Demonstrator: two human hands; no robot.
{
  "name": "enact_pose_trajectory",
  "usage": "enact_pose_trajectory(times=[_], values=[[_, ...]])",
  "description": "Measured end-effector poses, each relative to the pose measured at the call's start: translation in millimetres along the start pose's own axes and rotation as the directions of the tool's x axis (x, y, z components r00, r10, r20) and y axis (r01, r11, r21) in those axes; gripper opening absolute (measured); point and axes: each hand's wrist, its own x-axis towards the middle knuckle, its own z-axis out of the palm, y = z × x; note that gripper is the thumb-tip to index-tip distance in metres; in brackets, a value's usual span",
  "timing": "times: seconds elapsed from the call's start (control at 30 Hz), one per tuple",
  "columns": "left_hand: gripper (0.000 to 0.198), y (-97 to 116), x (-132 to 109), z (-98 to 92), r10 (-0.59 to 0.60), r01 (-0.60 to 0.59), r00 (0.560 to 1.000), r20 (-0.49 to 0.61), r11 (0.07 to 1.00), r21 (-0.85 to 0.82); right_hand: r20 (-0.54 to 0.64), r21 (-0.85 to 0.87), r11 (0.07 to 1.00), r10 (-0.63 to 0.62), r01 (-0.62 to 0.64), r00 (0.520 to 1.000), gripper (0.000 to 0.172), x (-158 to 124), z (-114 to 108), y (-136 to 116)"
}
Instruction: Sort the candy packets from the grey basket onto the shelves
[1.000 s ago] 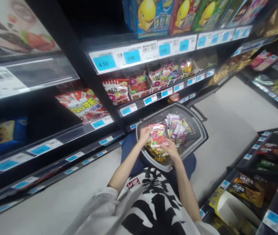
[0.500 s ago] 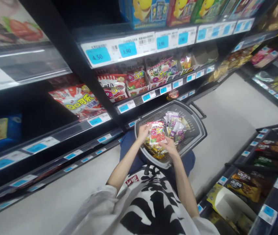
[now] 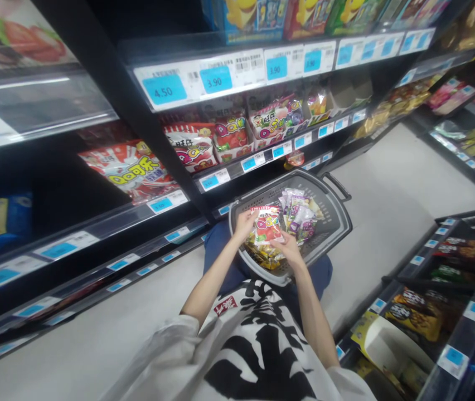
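A small red-and-white bag of gummy candy (image 3: 267, 227) is held flat above a grey shopping basket (image 3: 333, 236). My left hand (image 3: 246, 224) pinches the bag at its upper left edge. At its lower right corner, my right hand (image 3: 288, 248) is closed on the same bag. Beneath it in the basket lie several purple-and-white snack packets (image 3: 300, 214) toward the far side and yellow packets (image 3: 266, 257) at the near side, partly covered by the bag and my hands. The basket rests at my knees.
Store shelves with price tags run along the left. On them are a large red candy bag (image 3: 131, 170), more gummy bags (image 3: 231, 133) in boxes, and blue boxes (image 3: 254, 21) higher up. Low shelves with snack bags (image 3: 415, 314) stand at right. Grey floor (image 3: 392, 184) stretches ahead.
Almost nothing differs. Both hands keep their hold on the candy bag above the basket, and the whole view has shifted very slightly.
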Motion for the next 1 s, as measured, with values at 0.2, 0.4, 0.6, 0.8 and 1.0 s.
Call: enact_pose_trajectory(times=[0.2, 0.4, 0.6, 0.8, 1.0], values=[[0.057, -4.5, 4.5, 1.5, -0.029, 0.028, 0.999, 0.030, 0.999, 0.037, -0.120, -0.128, 0.987, -0.114, 0.099, 0.986, 0.047, 0.6, 2.3, 4.4], [0.078, 3.7, -1.5, 5.4, -0.184, 0.257, 0.909, 0.375, 0.954, -0.154, -0.054, -0.769, 0.512, -0.648, 0.382, 0.759, 0.031, -5.9, 0.9, 14.7], [0.075, 19.8, -16.1, 0.0, -0.211, 0.410, 0.795, 0.568, 0.878, -0.248, 0.385, -0.793, 0.048, -0.732, 0.607, 0.562, 0.028, -14.9, 12.2, 15.6], [0.076, 26.0, -16.9, -0.3, -0.150, 0.300, 0.870, 0.469, 0.916, -0.265, 0.426, -0.779, 0.005, -0.730, 0.627, 0.535, 0.032, -15.3, 16.7, 14.9], [0.074, 24.2, -16.8, 0.2, -0.144, 0.288, 0.881, 0.450, 0.919, -0.270, 0.432, -0.765, -0.011, -0.749, 0.643, 0.502, 0.031, -14.9, 15.6, 12.7]])
